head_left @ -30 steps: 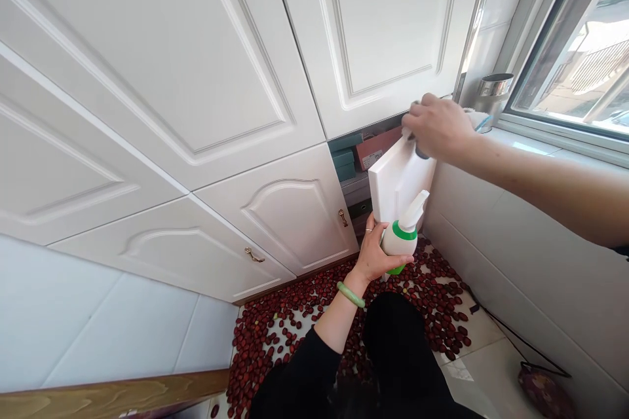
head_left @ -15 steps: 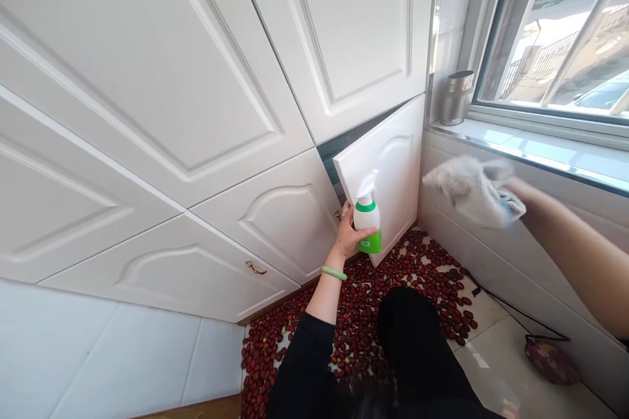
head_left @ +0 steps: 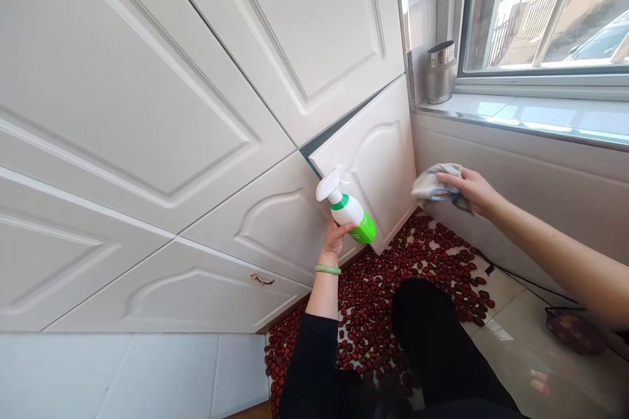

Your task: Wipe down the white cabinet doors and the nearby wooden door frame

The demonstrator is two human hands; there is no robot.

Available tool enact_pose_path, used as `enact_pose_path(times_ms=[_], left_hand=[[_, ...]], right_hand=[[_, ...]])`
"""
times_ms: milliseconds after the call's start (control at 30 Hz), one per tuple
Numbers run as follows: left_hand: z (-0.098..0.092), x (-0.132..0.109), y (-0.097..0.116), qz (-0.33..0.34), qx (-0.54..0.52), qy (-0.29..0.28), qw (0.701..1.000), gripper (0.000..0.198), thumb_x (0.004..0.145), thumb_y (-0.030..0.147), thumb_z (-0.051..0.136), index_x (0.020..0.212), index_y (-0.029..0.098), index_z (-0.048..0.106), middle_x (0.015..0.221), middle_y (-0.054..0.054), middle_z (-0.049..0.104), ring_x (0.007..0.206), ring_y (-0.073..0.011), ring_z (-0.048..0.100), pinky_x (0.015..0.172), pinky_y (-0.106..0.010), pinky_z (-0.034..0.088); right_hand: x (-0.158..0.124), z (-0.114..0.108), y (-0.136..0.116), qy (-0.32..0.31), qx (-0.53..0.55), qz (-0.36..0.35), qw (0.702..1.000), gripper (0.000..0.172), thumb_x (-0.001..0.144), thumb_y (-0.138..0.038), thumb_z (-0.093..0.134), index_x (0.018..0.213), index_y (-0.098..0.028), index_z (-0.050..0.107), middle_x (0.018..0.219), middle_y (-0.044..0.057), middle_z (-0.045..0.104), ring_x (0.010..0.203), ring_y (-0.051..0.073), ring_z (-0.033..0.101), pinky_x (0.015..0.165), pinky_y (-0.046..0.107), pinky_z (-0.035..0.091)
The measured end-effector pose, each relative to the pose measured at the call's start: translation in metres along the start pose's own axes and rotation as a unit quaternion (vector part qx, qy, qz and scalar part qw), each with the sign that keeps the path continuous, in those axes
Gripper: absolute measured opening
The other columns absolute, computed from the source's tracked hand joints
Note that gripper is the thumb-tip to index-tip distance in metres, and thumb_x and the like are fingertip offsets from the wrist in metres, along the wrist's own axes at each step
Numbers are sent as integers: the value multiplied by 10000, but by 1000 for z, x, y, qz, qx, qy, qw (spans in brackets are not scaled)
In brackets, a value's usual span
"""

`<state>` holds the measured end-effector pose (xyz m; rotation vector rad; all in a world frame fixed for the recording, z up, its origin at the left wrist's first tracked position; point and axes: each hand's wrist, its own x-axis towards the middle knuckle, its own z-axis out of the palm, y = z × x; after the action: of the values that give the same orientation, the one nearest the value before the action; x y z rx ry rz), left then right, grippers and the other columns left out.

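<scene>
My left hand point(head_left: 336, 237) grips a white and green spray bottle point(head_left: 350, 211) by its lower body, with the nozzle tilted up to the left. Behind the bottle a white lower cabinet door point(head_left: 388, 150) stands slightly ajar, a dark gap along its top and left edges. The left fingers on the far side of the bottle are hidden. Off to the right, my right hand point(head_left: 474, 190) holds a bunched pale cloth point(head_left: 435, 184) with blue edging, in front of the tiled wall and apart from the door.
Many dark red dates point(head_left: 373, 288) lie spread over the floor by my knee. A metal canister point(head_left: 440, 72) stands on the window sill point(head_left: 540, 111). A dark purple object with a cord point(head_left: 574, 330) rests on the floor at right.
The cabinet door has swung further in, narrowing its gap. The spray bottle has tipped to the left in my left hand. My right hand's cloth has moved slightly left and looks more bunched.
</scene>
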<state>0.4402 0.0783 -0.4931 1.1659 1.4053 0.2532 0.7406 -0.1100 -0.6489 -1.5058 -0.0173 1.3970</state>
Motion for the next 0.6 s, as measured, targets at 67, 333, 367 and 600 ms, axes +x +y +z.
enact_pose_path(times_ms=[67,333,367,600], left_hand=[[0,-1,-2,0,-8,13,1000,808,453,511,1131,1145,235,818,1123,-59,846,1162,-358,770,1119,-530,620],[-3,-2,2,12,-5,42,999,955,479,529,1116,1331,248,788,1275,-75,854,1297,-382,768,1223,-550,591],[-4,0,3,8,4,39,999,943,479,518,1119,1319,243,793,1259,-77,855,1287,-384,774,1219,-557,594],[-5,11,7,-4,46,33,998,820,488,479,1144,1201,237,818,1139,-79,862,1143,-390,807,1126,-615,660]], right_hand=[[4,44,-16,49,8,-116,992,524,835,-660,795,1165,-253,792,1240,127,860,1162,378,819,1092,599,681],[48,210,-37,-51,-214,-447,867,414,1015,-377,646,1409,-321,761,1919,-3,365,1855,346,184,1512,703,119],[63,218,-39,-46,-222,-444,867,451,1018,-351,632,1455,-329,742,1941,-27,307,1864,311,143,1528,667,94],[175,193,-48,152,-159,-280,935,849,1074,-262,470,1899,-222,271,1987,43,156,1875,223,-3,1544,581,117]])
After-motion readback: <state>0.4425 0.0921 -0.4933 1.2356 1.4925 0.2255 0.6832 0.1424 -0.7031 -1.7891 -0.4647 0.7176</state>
